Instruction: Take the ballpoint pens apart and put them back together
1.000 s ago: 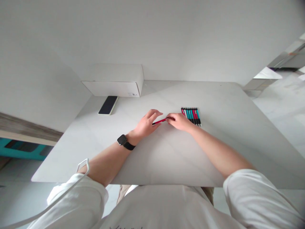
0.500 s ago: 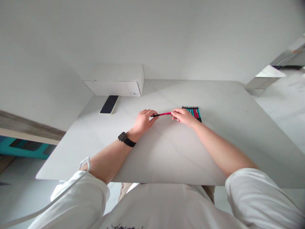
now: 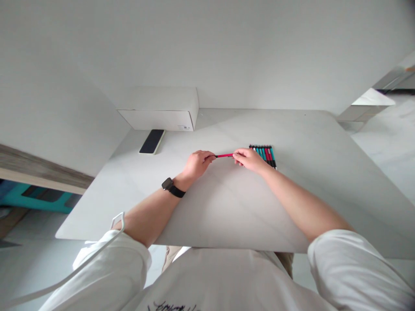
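A red pen with black ends [image 3: 224,155] is stretched level between my two hands, above the middle of the table. My left hand [image 3: 198,163] pinches its black left end between thumb and fingers. At the other end, my right hand [image 3: 249,159] grips the pen with its fingertips. Just beyond the right hand lies a row of several pens [image 3: 266,154], teal and red with black parts, side by side; my right hand hides part of the row. A black watch [image 3: 173,187] is on my left wrist.
A white box [image 3: 158,119] stands at the back left of the white table [image 3: 227,207], against the wall. In front of it lies a phone [image 3: 152,141] with a dark screen. A white cable [image 3: 81,268] runs beside my left arm.
My left thumb and fingers have closed on the pen's black end, which they were looser around before. The right hand keeps its grip. The view has shifted slightly.
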A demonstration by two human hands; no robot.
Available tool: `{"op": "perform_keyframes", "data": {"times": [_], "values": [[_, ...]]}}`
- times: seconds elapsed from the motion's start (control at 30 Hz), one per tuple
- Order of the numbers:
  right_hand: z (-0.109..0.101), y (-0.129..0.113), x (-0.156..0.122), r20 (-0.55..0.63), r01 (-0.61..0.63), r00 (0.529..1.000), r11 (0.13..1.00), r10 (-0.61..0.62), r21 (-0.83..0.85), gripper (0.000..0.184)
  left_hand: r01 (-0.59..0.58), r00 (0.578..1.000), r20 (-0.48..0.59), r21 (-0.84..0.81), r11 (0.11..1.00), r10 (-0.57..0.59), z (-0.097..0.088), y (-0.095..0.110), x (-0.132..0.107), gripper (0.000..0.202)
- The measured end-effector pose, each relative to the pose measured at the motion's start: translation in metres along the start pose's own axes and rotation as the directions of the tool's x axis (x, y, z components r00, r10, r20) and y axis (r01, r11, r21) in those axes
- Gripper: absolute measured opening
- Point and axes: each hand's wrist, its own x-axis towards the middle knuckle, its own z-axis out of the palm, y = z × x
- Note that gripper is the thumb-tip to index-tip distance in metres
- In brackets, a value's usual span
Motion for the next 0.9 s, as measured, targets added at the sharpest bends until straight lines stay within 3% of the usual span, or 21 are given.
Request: {"op": "perform_keyframes", "data": {"times": [0.2, 0.47, 0.7, 0.9], "values": [[-0.002, -0.003, -0.002, -0.019, 0.07, 0.997, 0.996, -0.072, -0.06, 0.029, -0.005, 1.0, -0.015, -0.011, 1.0, 0.005, 0.0, -0.004, 0.0, 0.021], [0.004, -0.004, -0.005, 0.014, 0.001, 1.0, 0.992, 0.001, -0.123, 0.051, -0.096, 0.995, -0.023, 0.013, 0.995, 0.096, 0.002, -0.001, 0.0, 0.025], [0.005, -0.014, -0.01, -0.067, 0.132, 0.986, 0.954, -0.156, -0.271, 0.025, -0.082, 0.996, -0.024, 0.029, 0.996, 0.082, 0.002, -0.001, -0.001, 0.025], [0.006, -0.013, -0.01, -0.049, 0.074, 0.995, 0.962, -0.09, -0.264, 0.039, -0.097, 0.995, -0.017, 0.034, 0.995, 0.098, 0.002, -0.001, -0.001, 0.026]]}}
